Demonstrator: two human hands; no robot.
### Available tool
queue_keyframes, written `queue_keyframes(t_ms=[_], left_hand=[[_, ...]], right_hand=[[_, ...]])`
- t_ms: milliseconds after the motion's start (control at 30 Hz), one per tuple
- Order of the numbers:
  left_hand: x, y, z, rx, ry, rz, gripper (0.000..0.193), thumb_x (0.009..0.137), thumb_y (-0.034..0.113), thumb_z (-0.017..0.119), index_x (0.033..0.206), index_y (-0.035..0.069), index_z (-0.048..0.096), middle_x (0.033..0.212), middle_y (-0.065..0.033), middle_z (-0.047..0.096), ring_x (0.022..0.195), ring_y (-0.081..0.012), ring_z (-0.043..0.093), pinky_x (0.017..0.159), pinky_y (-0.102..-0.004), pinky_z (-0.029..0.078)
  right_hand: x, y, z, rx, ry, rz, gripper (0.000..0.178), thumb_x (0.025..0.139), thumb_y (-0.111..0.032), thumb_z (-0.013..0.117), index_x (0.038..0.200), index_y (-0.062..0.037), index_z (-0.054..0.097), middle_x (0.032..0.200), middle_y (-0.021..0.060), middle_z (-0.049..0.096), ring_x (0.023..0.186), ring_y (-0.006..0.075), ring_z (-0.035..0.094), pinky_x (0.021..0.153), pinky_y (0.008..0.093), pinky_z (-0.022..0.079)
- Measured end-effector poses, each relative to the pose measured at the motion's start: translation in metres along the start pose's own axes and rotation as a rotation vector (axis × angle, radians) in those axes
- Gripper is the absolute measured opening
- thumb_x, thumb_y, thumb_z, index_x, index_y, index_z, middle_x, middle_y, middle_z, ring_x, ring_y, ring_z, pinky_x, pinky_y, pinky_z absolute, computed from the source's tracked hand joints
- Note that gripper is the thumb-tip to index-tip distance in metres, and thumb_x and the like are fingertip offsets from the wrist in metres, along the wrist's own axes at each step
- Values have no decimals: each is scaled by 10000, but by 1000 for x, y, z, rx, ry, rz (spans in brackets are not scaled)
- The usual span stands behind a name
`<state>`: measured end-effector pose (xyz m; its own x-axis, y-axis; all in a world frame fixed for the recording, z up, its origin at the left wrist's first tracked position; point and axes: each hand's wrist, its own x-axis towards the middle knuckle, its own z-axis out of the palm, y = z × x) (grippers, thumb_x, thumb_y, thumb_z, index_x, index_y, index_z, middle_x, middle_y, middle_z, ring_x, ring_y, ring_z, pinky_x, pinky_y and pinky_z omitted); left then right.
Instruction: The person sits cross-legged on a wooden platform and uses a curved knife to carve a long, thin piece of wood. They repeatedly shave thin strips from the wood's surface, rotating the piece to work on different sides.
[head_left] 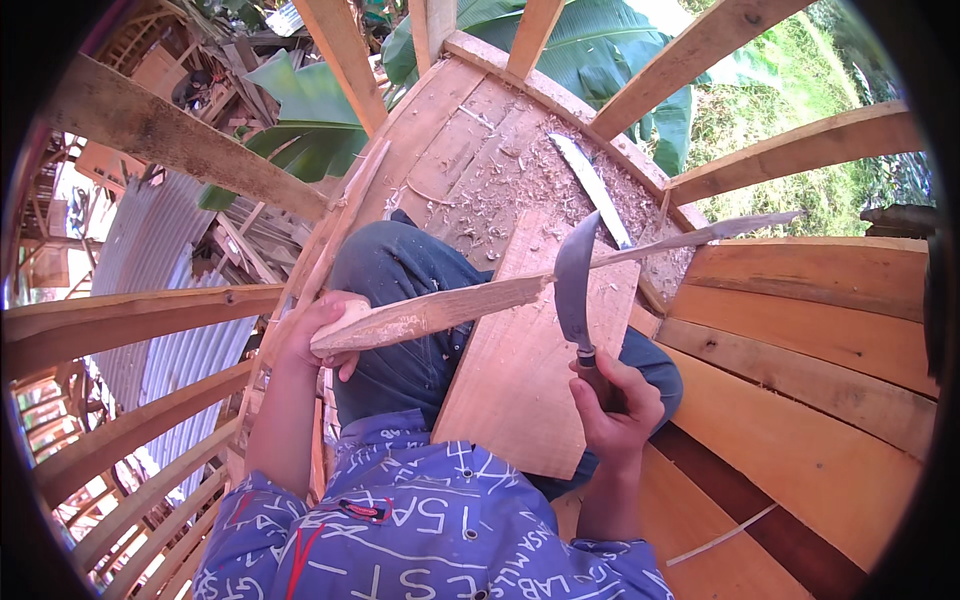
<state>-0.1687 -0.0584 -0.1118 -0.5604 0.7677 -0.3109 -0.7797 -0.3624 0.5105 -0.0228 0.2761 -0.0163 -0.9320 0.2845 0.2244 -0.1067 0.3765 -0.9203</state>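
Note:
My left hand (pixel 327 335) is closed round the near end of a long, thin wooden strip (pixel 440 308), which slants up to the right across my lap. In my right hand (pixel 618 400) is a curved knife (pixel 573 280) with a dark handle, its blade pointing up. The blade crosses in front of the strip near its middle; whether it touches the wood I cannot tell. A wide wooden board (pixel 520 380) lies across my lap beneath both. Beyond it, on the floor, rests a long blade (pixel 592 190) among the shavings.
Wood shavings (pixel 500 150) litter the plank floor (pixel 440 165). Wooden slats (pixel 350 60) rise round the edge, with banana leaves (pixel 590 60) behind them. Boards (pixel 790 440) form the right side, with a dark gap among them. Corrugated sheets (pixel 150 270) lie beyond the left slats.

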Motion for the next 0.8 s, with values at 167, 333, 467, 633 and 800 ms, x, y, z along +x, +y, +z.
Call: queue_keyframes(t_ms=[167, 333, 467, 633, 800], left_hand=[[3, 1, 8, -19, 25, 6, 454, 867, 355, 589, 902, -96, 545, 581, -154, 561, 300, -151, 478, 295, -329, 485], [-3, -4, -7, -121, 0, 34, 448, 861, 345, 596, 906, -97, 545, 576, -160, 559, 293, -153, 473, 288, -336, 483], [4, 0, 9, -48, 36, 32, 452, 855, 348, 604, 903, -98, 546, 572, -156, 560, 291, -150, 471, 286, -336, 483], [2, 3, 3, -55, 48, -14, 462, 852, 358, 609, 870, -99, 547, 564, -149, 560, 292, -147, 476, 288, -331, 483], [6, -1, 4, -52, -35, 9, 463, 859, 358, 602, 875, -102, 554, 547, -136, 556, 295, -138, 477, 294, -330, 486]], right_hand=[[-2, -2, -4, 249, 266, 30, 349, 705, 129, 704, 1034, 45, 622, 925, 192, 684, 815, 203, 682, 702, 284, 544], [1, 3, -7, 115, 12, -104, 331, 722, 115, 702, 1033, 41, 618, 925, 189, 684, 810, 209, 684, 686, 286, 548], [-6, -10, -2, 339, 231, 23, 281, 720, 106, 708, 987, 44, 645, 913, 192, 684, 797, 199, 686, 695, 283, 545], [3, -1, -1, -101, -75, -151, 281, 800, 63, 640, 1074, 29, 594, 915, 211, 676, 641, 121, 614, 575, 223, 498], [4, -18, -1, 244, 308, 50, 293, 689, 98, 736, 967, 45, 659, 901, 178, 693, 787, 176, 684, 676, 244, 527]])
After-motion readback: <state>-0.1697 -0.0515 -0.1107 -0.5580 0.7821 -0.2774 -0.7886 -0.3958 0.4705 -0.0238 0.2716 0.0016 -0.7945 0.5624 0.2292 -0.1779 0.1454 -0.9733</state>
